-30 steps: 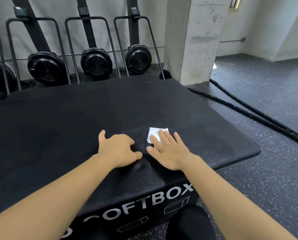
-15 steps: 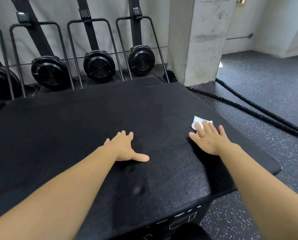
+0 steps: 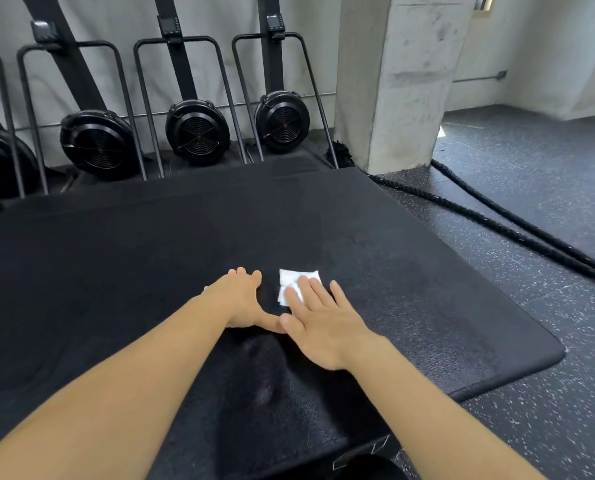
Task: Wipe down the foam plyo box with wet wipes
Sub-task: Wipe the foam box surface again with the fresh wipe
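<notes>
The foam plyo box (image 3: 150, 271) wears a black matt skin with a fine pebbled grain, and it shows a duller, scuffed patch near the front and a faint sheen where light falls across the top. The wet wipe (image 3: 294, 280) is a thin white sheet, folded, soft, matt and lightly creased. The floor (image 3: 531, 427) looks like dark rubber flecked with pale specks, rough and matt. The pillar (image 3: 393, 81) is bare grey concrete, blotchy and coarse. The rope (image 3: 514, 233) is thick black braided fibre. The fan housings (image 3: 197, 131) look like black plastic with slight gloss; the frames (image 3: 199, 38) round them are smooth black metal tube
</notes>
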Demonstrator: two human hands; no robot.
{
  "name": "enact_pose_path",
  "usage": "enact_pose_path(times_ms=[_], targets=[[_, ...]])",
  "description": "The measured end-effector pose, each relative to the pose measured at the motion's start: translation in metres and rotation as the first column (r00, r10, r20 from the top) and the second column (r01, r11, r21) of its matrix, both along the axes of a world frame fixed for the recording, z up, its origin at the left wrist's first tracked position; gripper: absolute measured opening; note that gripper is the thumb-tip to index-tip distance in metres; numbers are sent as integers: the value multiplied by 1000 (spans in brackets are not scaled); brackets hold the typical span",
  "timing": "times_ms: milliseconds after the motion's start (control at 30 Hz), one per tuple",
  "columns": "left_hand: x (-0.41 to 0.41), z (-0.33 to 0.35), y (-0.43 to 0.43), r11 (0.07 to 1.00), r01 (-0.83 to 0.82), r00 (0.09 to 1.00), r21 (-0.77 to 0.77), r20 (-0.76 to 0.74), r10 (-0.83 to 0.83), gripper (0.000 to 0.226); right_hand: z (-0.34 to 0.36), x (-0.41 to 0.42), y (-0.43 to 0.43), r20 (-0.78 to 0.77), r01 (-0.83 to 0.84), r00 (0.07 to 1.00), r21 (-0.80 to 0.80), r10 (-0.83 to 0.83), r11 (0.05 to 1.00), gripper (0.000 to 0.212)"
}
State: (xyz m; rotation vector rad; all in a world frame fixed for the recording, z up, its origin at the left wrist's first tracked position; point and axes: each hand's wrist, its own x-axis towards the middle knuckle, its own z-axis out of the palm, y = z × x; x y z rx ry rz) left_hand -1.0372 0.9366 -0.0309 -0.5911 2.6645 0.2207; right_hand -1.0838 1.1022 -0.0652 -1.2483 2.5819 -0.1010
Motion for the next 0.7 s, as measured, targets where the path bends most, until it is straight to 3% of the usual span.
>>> enact_pose_path(times_ms=[100,433,700], targets=[[1,0,1,998,-39,999,43,6,39,129,4,-27,8,21,4,1000,-1,-4,1000,56],[2,4,3,996,-46,999,82,7,46,126,3,-138,62,-21,344,939,10,-344,939,50],[1,5,3,998,-25,1000,54,7,24,127,2,-104,30,-41,401,915,8,-401,916,62]])
